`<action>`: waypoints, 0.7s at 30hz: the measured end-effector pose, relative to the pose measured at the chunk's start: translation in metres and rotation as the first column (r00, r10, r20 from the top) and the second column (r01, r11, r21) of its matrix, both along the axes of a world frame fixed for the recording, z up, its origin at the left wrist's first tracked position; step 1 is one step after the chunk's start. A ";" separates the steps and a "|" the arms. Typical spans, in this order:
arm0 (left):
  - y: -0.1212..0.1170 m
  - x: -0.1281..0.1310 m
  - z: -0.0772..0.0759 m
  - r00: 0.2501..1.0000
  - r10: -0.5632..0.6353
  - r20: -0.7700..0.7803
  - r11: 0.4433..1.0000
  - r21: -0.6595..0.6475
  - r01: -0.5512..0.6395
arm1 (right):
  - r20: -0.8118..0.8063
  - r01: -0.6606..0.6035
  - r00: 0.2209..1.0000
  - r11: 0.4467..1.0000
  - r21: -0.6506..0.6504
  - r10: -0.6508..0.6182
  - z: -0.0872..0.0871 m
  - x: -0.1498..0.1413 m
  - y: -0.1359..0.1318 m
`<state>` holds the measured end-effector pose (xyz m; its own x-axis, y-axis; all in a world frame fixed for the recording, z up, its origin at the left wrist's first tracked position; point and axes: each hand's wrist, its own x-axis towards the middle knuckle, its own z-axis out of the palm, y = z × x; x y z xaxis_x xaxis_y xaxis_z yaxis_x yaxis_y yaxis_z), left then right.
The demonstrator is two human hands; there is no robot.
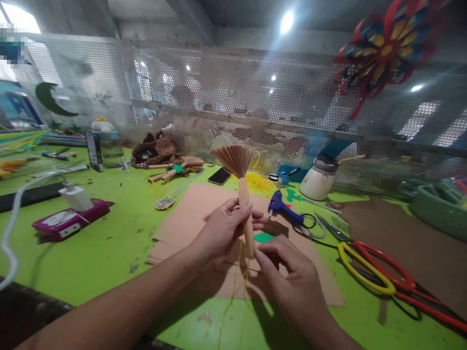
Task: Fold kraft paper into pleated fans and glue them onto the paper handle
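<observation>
Pleats (pixel 234 159) of brown paper flare at the top of the rolled piece (pixel 243 192) I hold above the middle of the table, its head leaning a little to the left. My left hand (pixel 228 223) clasps it partway down: the thumb presses on the near side, and the other fingers wrap behind, their tips showing past the right edge. My right hand (pixel 290 270) is at the lower end, thumb and forefinger bent close together against its right side; I cannot tell whether they pinch the paper or only touch it. Yellow thread (pixel 239 257) dangles from the roll toward me.

Beneath my hands lie large brown sheets (pixel 193 214), stacked unevenly on the green table (pixel 124 253). Just beyond my right hand I see a dark brown strip (pixel 276 227) and a bit of green paper (pixel 263 237), with the blue glue gun (pixel 286 209) behind them. Farther right are the scissors (pixel 350 240), with one yellow and one red handle loop.

Past the sheets, a dark phone (pixel 219 176) lies near a tangle of yellow strands (pixel 260 183). Off to my left sits a purple power strip (pixel 71 221) with a white plug (pixel 76 197) standing in it. A perforated partition (pixel 219 82) runs along the far side, and a red flower ornament (pixel 386 51) hangs at upper right.
</observation>
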<state>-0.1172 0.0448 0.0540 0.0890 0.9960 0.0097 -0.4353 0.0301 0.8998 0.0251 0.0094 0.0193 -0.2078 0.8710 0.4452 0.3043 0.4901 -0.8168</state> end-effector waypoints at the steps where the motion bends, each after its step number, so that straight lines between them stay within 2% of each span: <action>1: -0.001 0.000 0.001 1.000 0.022 -0.005 1.000 0.006 -0.022 | 0.024 0.001 1.000 1.000 0.028 -0.002 -0.001 0.000 -0.001; 4: -0.002 0.002 0.001 0.997 0.072 -0.023 0.997 0.027 -0.071 | 0.091 -0.057 0.994 0.997 -0.044 0.061 -0.007 -0.005 -0.002; 6: -0.002 0.003 -0.001 0.996 0.088 -0.033 0.995 0.045 -0.087 | 0.099 -0.087 0.990 0.984 -0.154 0.103 -0.011 -0.011 -0.001; 8: -0.003 0.005 -0.002 0.993 0.102 -0.058 0.993 0.070 -0.098 | 0.030 -0.093 0.994 0.953 -0.289 0.106 -0.014 -0.017 0.000; 11: -0.003 0.007 -0.005 0.989 0.113 -0.095 0.988 0.112 -0.102 | -0.187 -0.179 0.978 0.836 -0.518 0.094 -0.015 -0.023 0.002; 13: -0.002 0.007 -0.006 0.991 0.100 -0.094 0.988 0.125 -0.088 | -0.315 -0.267 0.945 0.756 -0.598 0.085 -0.013 -0.022 0.003; 14: -0.001 0.006 -0.006 0.992 0.094 -0.087 0.988 0.132 -0.082 | -0.356 -0.297 0.931 0.734 -0.611 0.080 -0.011 -0.021 0.003; 16: 0.000 0.003 -0.005 0.994 0.081 -0.080 0.986 0.149 -0.069 | -0.396 -0.319 0.915 0.733 -0.601 0.075 -0.007 -0.016 0.002; 18: 0.002 -0.001 -0.004 0.994 0.078 -0.074 0.986 0.153 -0.066 | -0.378 -0.305 0.922 0.763 -0.570 0.086 -0.003 -0.009 0.003; 21: 0.005 -0.006 -0.001 0.996 0.072 -0.048 0.990 0.127 -0.065 | -0.252 -0.205 0.963 0.861 -0.466 0.093 0.001 0.002 0.005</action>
